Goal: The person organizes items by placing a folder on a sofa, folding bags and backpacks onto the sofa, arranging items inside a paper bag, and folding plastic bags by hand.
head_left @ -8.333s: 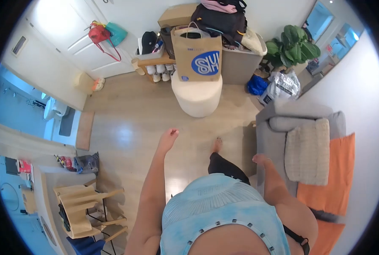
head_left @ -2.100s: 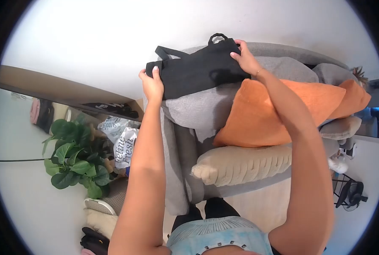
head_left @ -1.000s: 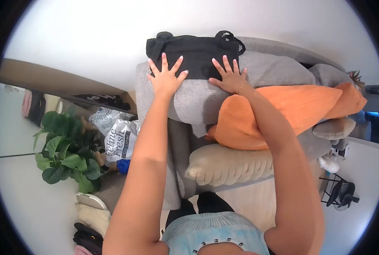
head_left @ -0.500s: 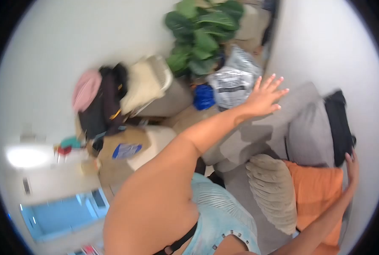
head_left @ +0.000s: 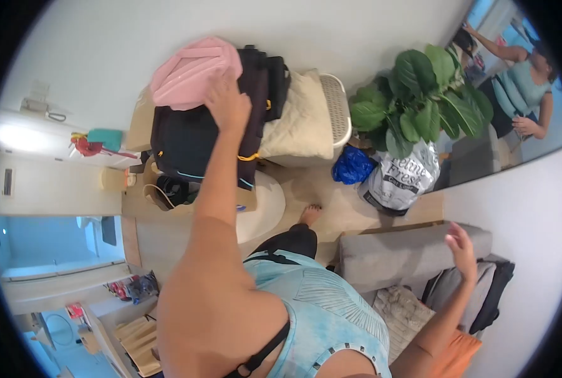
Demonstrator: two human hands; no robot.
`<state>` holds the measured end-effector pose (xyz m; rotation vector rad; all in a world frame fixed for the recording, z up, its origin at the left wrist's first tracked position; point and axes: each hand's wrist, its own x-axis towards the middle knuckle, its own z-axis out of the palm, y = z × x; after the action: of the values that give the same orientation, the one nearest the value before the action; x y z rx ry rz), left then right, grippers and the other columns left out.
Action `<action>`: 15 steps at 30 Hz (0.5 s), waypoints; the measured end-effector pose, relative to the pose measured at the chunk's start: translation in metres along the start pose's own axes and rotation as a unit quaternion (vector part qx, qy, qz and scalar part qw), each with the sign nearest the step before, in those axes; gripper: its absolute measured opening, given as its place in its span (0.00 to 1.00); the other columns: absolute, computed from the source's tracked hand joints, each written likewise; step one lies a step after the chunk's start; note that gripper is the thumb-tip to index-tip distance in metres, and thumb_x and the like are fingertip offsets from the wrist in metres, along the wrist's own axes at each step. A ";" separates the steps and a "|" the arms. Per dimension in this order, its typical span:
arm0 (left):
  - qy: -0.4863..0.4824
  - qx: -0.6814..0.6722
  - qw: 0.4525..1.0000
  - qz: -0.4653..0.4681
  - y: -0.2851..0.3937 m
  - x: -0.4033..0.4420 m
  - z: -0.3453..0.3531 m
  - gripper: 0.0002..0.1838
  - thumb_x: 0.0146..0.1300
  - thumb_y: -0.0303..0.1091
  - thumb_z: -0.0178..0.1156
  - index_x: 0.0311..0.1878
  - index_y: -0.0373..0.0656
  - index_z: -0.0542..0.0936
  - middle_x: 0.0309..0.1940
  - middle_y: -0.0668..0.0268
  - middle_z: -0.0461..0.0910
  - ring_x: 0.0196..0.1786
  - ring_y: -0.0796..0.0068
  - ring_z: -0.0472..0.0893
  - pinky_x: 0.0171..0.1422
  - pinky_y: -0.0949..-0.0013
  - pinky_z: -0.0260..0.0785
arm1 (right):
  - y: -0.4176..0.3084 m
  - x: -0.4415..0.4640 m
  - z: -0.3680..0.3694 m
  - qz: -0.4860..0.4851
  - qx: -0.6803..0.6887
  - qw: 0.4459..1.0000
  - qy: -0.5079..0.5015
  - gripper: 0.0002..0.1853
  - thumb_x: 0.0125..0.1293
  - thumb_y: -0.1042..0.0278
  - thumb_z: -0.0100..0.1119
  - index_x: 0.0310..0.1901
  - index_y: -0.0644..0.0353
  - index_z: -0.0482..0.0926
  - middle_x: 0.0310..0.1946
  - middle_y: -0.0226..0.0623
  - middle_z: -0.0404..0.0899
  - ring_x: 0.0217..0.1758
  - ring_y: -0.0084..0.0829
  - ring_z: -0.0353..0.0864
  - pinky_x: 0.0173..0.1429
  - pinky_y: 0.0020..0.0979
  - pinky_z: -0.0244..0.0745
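Observation:
My left hand (head_left: 227, 104) reaches to a pink bag or folded pink fabric (head_left: 192, 69) on top of a pile by the wall. Its fingers lie on the pink surface and the thumb stands apart; no grip around it shows. Under and beside the pink thing are dark fabric bags (head_left: 186, 142) with yellow-orange tabs. My right hand (head_left: 462, 252) is raised over the end of a grey sofa (head_left: 388, 255), loosely bent with fingers apart, holding nothing.
A cream cushion (head_left: 300, 116) leans on a white laundry basket (head_left: 337, 110). Further right are a leafy plant (head_left: 419, 107), a blue plastic bag (head_left: 353, 165), a silver cat litter bag (head_left: 397, 179) and a mirror (head_left: 501, 151). Cushions (head_left: 400, 309) and orange fabric (head_left: 460, 353) lie lower right.
The view has turned left. My left hand has swung from near the silver bag to the pink thing. My right hand has come away from the black item beside the grey cushion.

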<state>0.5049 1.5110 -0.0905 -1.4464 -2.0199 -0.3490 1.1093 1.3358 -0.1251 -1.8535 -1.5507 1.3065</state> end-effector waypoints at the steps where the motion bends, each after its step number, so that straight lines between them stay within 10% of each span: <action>1: 0.014 0.025 1.000 0.001 -0.029 0.011 0.007 0.38 0.49 0.39 0.65 0.64 0.49 0.62 0.61 0.59 0.64 0.67 0.55 0.59 0.66 0.42 0.52 | -0.038 0.021 0.024 -0.014 -0.075 0.997 -0.027 0.23 0.64 0.66 0.56 0.60 0.60 0.69 0.52 0.42 0.75 0.53 0.33 0.74 0.56 0.32 0.69; 8: -0.090 -0.028 0.994 0.048 -0.112 0.087 0.026 0.20 0.51 0.34 0.60 0.50 0.46 0.76 0.44 0.60 0.78 0.49 0.57 0.77 0.59 0.53 0.62 | -0.216 0.100 0.128 -0.206 -0.188 0.956 -0.090 0.23 0.61 0.63 0.59 0.58 0.61 0.71 0.49 0.46 0.75 0.52 0.41 0.75 0.57 0.33 0.68; 15: 0.190 -0.277 0.880 0.337 0.008 0.083 -0.102 0.16 0.49 0.29 0.59 0.45 0.46 0.79 0.40 0.67 0.80 0.41 0.66 0.79 0.42 0.61 0.68 | -0.287 0.069 0.124 -0.107 0.375 0.909 -0.148 0.41 0.65 0.40 0.48 0.72 0.49 0.45 0.65 0.39 0.61 0.62 0.39 0.68 0.62 0.40 0.65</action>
<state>0.5289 1.5205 0.0388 -2.1130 -1.0370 -0.8643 0.8453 1.4560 0.0092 -1.0144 -1.0864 1.7976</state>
